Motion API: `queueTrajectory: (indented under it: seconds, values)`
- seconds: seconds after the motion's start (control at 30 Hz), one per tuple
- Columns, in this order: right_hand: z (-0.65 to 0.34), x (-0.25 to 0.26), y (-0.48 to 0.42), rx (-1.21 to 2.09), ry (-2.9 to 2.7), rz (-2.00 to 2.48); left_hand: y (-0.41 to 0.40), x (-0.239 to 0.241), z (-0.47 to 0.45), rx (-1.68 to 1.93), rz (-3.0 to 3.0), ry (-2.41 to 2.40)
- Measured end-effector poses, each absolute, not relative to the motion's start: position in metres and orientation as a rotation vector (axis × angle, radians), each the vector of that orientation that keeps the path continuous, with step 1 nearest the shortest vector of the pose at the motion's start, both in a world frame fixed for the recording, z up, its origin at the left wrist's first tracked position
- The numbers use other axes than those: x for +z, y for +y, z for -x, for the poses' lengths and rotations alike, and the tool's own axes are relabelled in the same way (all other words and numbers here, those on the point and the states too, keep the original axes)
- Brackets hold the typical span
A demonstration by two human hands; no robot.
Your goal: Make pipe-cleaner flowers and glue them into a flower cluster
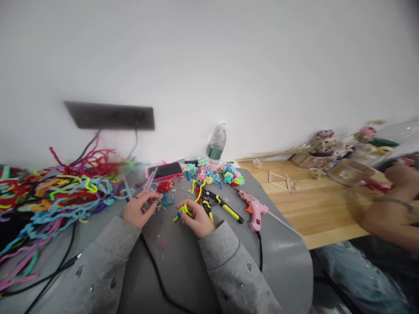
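Observation:
My left hand [140, 208] rests on the grey table [183, 257], fingers curled around thin clear sticks [149, 179] that point away toward a pink phone [164, 170]. My right hand [195, 217] is closed on a small yellow pipe-cleaner piece [182, 212] with a bit of blue at its end. Black and yellow pliers [220, 203] lie just right of that hand. Small red, blue and yellow scraps [165, 192] lie between and beyond both hands.
A tangled heap of coloured pipe cleaners [55, 192] fills the left. Finished small flowers [216, 174], a water bottle [216, 144] and a pink glue gun [254, 210] sit further back and right. Black cables [153, 266] cross the table. Another person [386, 226] sits at right.

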State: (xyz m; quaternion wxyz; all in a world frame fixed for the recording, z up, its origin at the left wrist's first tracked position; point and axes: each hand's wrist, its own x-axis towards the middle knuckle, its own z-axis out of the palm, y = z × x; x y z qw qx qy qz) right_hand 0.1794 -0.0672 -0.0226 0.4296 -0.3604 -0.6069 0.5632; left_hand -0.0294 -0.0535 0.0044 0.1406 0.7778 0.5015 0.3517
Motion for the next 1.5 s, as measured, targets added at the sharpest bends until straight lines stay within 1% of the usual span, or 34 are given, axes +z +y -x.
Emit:
queueTrajectory:
  seconds: [0.13,0.23,0.33,0.57,0.97,1.5]
  values:
    - [-0.179,-0.022,-0.067,1.397,-1.504,0.870,-0.060,0.001,0.019,0.954,-2.227,1.315]
    - [-0.179,-0.022,-0.067,1.405,-1.513,0.862,-0.068,-0.004,0.006,0.788,-2.256,1.208]
    - [-0.179,-0.023,-0.067,1.415,-1.514,0.853,-0.073,-0.007,-0.004,0.679,-2.290,1.208]
    - [-0.179,-0.024,-0.067,1.372,-1.526,0.886,-0.073,-0.013,-0.005,0.713,-2.266,1.249]
    - [-0.178,-0.025,-0.068,1.386,-1.553,0.929,-0.071,-0.020,-0.002,0.709,-2.365,1.129]
    - [-0.177,-0.022,-0.069,1.403,-1.552,0.924,-0.071,-0.015,-0.002,0.566,-2.426,1.067]
